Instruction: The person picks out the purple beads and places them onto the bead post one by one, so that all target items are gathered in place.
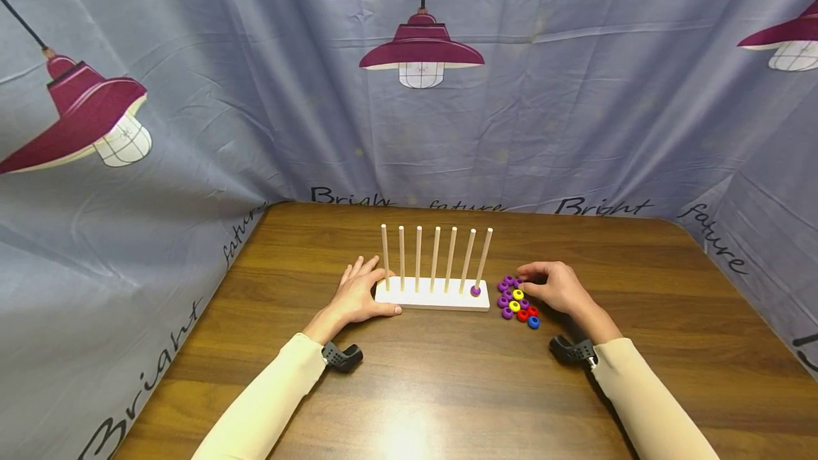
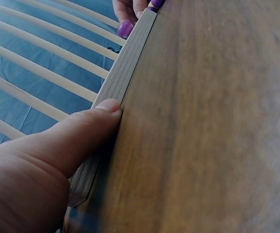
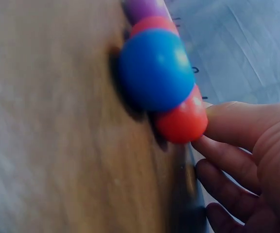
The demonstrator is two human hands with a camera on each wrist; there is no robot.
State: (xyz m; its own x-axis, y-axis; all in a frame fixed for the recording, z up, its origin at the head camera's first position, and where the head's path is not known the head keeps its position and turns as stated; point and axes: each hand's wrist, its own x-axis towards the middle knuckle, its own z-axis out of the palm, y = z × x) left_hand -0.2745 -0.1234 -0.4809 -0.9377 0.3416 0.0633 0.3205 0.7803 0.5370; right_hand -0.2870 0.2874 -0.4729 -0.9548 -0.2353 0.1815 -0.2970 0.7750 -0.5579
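Note:
A white pegboard (image 1: 432,297) with several upright wooden pegs stands on the table; a purple bead (image 1: 476,291) sits at the foot of its rightmost peg. My left hand (image 1: 359,295) holds the board's left end, thumb along the front side and fingers behind. My right hand (image 1: 557,285) is at the back right of a bead cluster, thumb and index finger at a purple bead (image 1: 517,282). Whether they pinch it I cannot tell; in the right wrist view a red bead (image 3: 183,121) and a blue bead (image 3: 155,70) stand before the fingertips.
Right of the board lie loose purple beads, yellow beads (image 1: 515,306), red beads (image 1: 522,316) and one blue bead, close together. The brown wooden table (image 1: 409,375) reaches back to a grey-blue curtain (image 1: 409,133) printed with lamps and words.

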